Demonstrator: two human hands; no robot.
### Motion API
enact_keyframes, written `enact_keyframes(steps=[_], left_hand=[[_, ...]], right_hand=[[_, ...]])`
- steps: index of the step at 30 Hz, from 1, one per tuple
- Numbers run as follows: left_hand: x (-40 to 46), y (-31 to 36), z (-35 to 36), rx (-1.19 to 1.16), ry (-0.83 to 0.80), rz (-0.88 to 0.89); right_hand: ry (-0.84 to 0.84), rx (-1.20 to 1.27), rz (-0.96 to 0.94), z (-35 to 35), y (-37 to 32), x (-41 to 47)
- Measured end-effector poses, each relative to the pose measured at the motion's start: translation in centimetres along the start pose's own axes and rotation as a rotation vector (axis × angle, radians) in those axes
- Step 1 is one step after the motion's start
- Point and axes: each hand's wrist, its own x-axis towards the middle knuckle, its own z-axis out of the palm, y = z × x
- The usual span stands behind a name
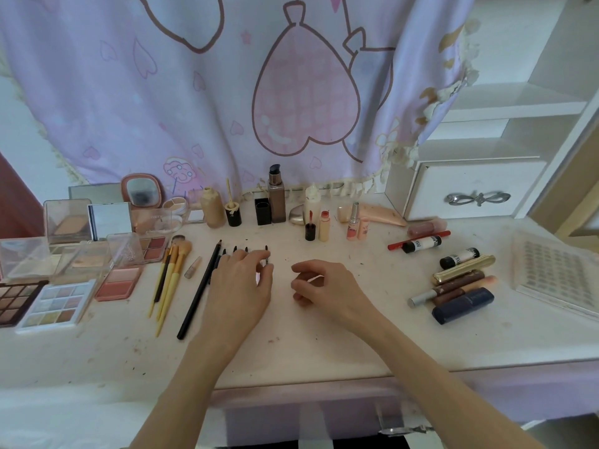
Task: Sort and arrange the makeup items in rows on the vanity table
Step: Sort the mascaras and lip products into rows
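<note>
On the white vanity table [291, 345], my left hand [240, 280] lies over a row of thin dark-tipped pens [235, 248]. Its thumb and forefinger pinch the rightmost pen [266, 254]; the pens' lower parts are hidden under the hand. My right hand [321, 283] hovers just right of it, fingers loosely curled and holding nothing. A long black pencil [199, 290] and yellow-handled brushes [168, 280] lie left of the pens. Eyeshadow and blush palettes [55, 306] sit at the far left. Lipsticks and tubes [463, 286] lie grouped at the right.
Bottles and small jars [277, 196] stand along the back under a lilac cloth [227, 92]. A clear ridged tray [557, 273] sits at the far right, below a white drawer unit [470, 196]. The table's front edge runs just below my forearms.
</note>
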Motion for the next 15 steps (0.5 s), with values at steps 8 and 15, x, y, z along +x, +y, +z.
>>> enact_keyframes(steps=[8, 15], left_hand=[[-1.9, 5.1, 3.3, -0.078, -0.076, 0.327], [-1.4, 9.3, 7.9, 0.031, -0.328, 0.531]], right_hand=[[0.175, -0.004, -0.058, -7.3, 2.8, -4.5], [0.381, -0.325, -0.048, -14.1, 5.8, -4.6]])
